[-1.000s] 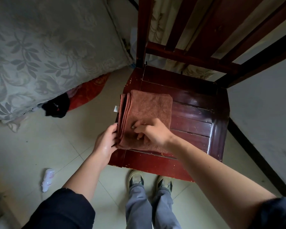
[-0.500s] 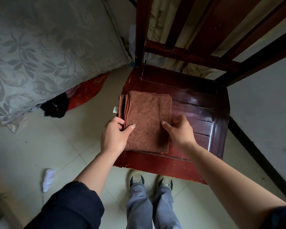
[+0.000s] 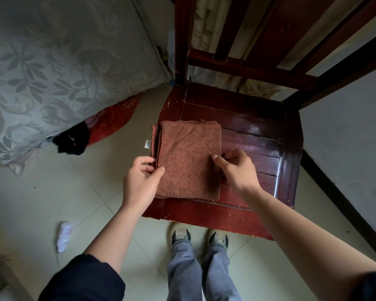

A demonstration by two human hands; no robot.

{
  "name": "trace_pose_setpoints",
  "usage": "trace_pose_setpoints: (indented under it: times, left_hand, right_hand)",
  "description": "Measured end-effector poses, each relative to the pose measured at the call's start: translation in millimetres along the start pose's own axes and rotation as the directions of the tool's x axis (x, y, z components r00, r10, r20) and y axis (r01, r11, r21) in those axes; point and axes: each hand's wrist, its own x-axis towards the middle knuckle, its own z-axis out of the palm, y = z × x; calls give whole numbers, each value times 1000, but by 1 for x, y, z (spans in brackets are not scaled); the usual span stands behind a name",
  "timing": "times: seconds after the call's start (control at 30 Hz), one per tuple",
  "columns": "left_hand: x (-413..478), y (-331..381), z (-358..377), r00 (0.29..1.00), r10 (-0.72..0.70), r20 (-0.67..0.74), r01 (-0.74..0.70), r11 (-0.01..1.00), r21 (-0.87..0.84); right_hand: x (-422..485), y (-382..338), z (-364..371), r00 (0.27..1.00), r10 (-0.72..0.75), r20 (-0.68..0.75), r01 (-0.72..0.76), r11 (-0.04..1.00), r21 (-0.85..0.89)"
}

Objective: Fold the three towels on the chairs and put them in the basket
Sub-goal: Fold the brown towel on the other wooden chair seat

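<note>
Towel (image 3: 188, 157) now pinched by left hand (image 3: 139, 181), right hand (image 3: 237, 168).

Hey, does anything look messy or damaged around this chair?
The chair seat's front edge has chipped paint. A white item lies on the floor to its left, and black cloth spills from under the bedding.

The towel (image 3: 188, 159) was rust-brown, the chair (image 3: 258, 131) dark red, the bedding (image 3: 59, 66) grey-green with leaves, the trousers (image 3: 182, 270) grey-blue.
</note>
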Motion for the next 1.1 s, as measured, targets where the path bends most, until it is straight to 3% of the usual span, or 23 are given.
trace_pose_setpoints:
  times: [0.23, 0.43, 0.6, 0.67, 0.8, 0.93, 1.0, 1.1]
  left_hand:
    - [33, 47, 18, 990, 131, -44, -123, 982, 141]
    - [22, 32, 13, 935, 304, -183, -283, 950, 133]
    - [23, 19, 13, 977, 83, -196, -67, 994, 87]
    - [15, 15, 11, 984, 93, -149, -77, 991, 108]
    - [-8, -5, 6, 985, 171, -22, -156, 939, 308]
    - [-16, -20, 5, 990, 126, -62, -111, 974, 199]
    - [-17, -25, 6, 993, 80, -91, -66, 987, 144]
    - [-18, -23, 7, 994, -31, -105, 33, 999, 23]
  right_hand:
    - [-6, 2, -1, 991, -89, 101, 96, 993, -64]
    - [-4, 7, -2, 988, -99, 120, 109, 991, -72]
    - [-5, 10, -3, 984, -78, 160, 89, 994, -65]
    - [-8, 12, -6, 977, -54, 208, 63, 997, -38]
    - [-15, 18, -11, 948, 1, 317, 35, 994, -108]
    - [-16, 23, -10, 943, 23, 333, 39, 983, -178]
    - [-14, 19, -9, 944, 29, 327, 12, 992, -123]
    - [-11, 6, -11, 951, 65, 302, -101, 989, 106]
